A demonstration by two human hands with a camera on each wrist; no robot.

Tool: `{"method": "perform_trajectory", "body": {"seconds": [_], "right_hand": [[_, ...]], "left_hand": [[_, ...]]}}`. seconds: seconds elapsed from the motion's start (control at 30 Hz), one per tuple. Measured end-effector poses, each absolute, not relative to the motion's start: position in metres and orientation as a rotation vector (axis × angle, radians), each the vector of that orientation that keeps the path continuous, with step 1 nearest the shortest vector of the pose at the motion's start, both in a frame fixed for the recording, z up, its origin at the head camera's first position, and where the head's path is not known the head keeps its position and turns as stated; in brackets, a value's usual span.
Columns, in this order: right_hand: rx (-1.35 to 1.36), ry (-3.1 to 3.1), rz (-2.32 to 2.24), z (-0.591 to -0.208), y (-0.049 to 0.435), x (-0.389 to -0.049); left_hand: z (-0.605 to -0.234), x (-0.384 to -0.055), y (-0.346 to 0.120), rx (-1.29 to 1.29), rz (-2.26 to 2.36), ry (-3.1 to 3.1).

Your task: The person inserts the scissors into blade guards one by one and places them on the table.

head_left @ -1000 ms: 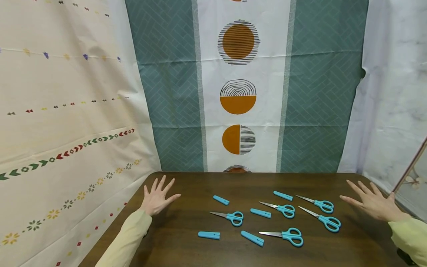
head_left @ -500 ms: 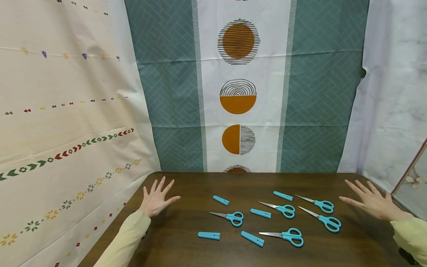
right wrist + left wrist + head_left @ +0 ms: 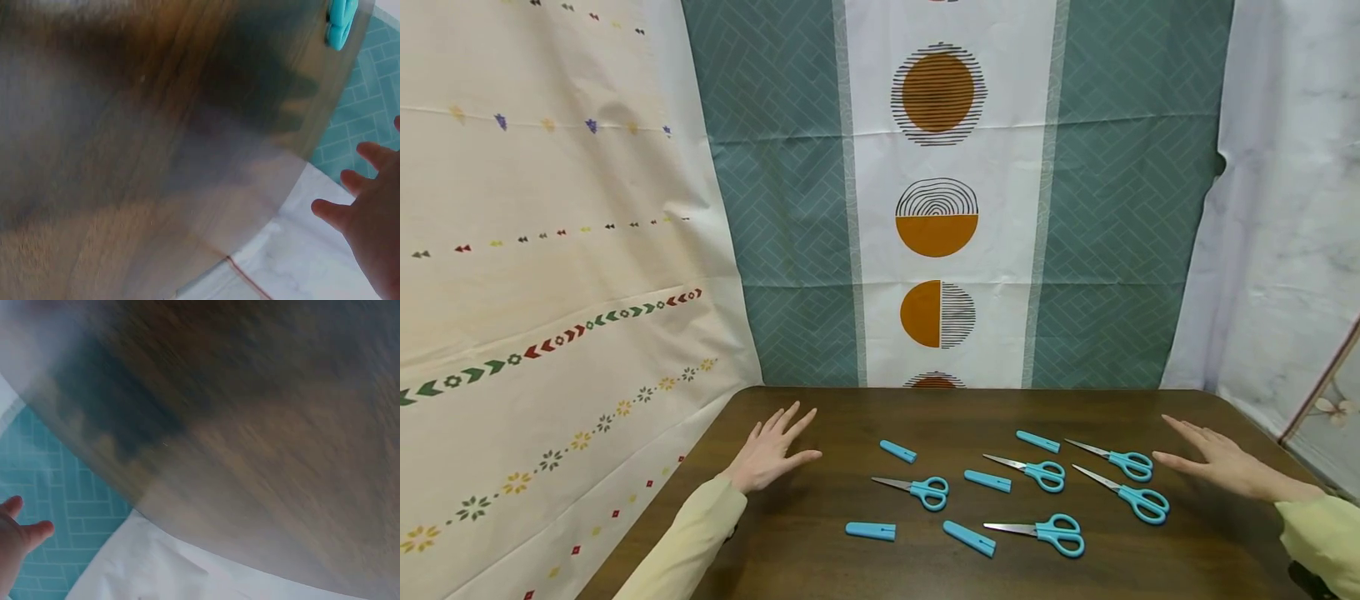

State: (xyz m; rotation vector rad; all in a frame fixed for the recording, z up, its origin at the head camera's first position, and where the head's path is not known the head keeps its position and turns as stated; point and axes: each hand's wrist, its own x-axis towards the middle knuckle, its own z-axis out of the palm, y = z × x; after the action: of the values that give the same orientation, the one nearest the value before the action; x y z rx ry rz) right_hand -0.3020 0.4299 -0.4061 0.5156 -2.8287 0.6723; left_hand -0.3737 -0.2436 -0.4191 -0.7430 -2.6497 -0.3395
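My left hand [image 3: 764, 457] hovers over the table's left side, fingers spread and straight, holding nothing. In the left wrist view only part of the left hand [image 3: 15, 534] shows at the edge. Over the right side is my right hand [image 3: 1231, 469], also holding nothing, its fingers extended. The scissors [image 3: 1126, 492] nearest to it lie with their turquoise handles toward it; a scissors handle [image 3: 340, 25] also shows in the right wrist view. Several such scissors [image 3: 1041, 530] lie mid-table, blades pointing left. Among them lie several turquoise blade caps [image 3: 968, 538], separate from the blades.
The dark brown wooden table [image 3: 820, 575] has rounded far corners. A patterned cream cloth [image 3: 572, 333] hangs at the left, a green and white curtain [image 3: 790, 208] behind, and a marbled white sheet [image 3: 1292, 250] at the right.
Both hands have turned and shifted slightly inward, the left one to the right and the right one to the left. Scissors and caps stay where they were.
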Motion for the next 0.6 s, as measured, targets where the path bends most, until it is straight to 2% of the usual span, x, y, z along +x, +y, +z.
{"method": "perform_trajectory", "body": {"seconds": [0.23, 0.6], "right_hand": [[0.582, -2.8, 0.752, -0.406, 0.422, -0.3], [0.539, -2.882, 0.825, -0.401, 0.414, -0.296]], "left_hand": [[-0.415, -0.372, -0.231, -0.874, -0.464, -2.659], [-0.412, -0.367, -0.218, -0.953, -0.704, -2.792]]}}
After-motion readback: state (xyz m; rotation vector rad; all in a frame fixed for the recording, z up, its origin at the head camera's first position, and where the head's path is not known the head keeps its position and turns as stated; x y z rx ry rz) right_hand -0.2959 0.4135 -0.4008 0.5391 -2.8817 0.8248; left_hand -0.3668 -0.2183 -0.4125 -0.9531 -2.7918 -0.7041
